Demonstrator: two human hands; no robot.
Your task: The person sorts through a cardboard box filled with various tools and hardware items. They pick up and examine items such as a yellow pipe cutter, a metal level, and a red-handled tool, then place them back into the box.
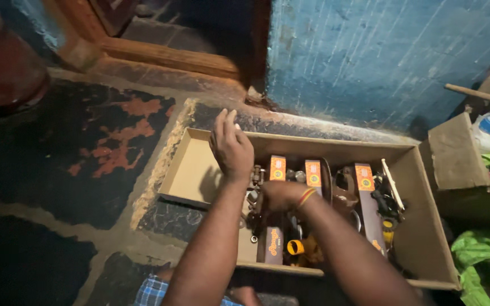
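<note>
Inside the cardboard box (199, 170) (metal clutter), left hand (231, 147) hovers open; right hand (276, 195) grip unclear.

A cardboard box (199, 170) on the floor is being reached into. The left hand (231, 146) is being held open above its bare end; the right hand (276, 195) is being pressed among metal parts (254, 175) beside long cartons (275, 209).

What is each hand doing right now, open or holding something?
Left hand: open, fingers raised over the empty end of the cardboard box, holding nothing.
Right hand: down among the metal parts; whether it grips anything cannot be told.
</note>
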